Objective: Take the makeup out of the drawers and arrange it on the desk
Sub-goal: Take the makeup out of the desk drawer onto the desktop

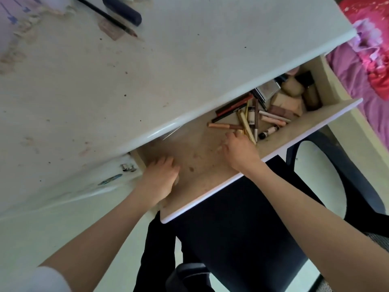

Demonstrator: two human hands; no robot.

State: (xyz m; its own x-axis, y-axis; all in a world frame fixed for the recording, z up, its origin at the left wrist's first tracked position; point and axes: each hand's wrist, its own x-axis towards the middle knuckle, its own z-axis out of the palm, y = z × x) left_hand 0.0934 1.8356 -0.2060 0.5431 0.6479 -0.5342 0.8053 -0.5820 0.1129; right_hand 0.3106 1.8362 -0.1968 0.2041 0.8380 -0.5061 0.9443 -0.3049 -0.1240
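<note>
The open drawer (265,158) under the white desk (130,81) holds a heap of makeup at its right end: gold tubes (244,121), a pink-brown pencil (223,126), a red pencil (235,105), pale lipsticks (273,119), a compact (268,89) and beige bottles (292,88). My right hand (241,150) reaches into the drawer, and its fingertips pinch the near end of a gold tube. My left hand (160,178) lies at the drawer's left end with curled fingers. Whether it holds anything is hidden.
On the desk's far part lie a black pencil (105,15), a dark blue tube (123,9) and a small pinkish palette (111,30). A black chair (242,228) stands under the drawer. A bed with pink covers (368,64) is at the right.
</note>
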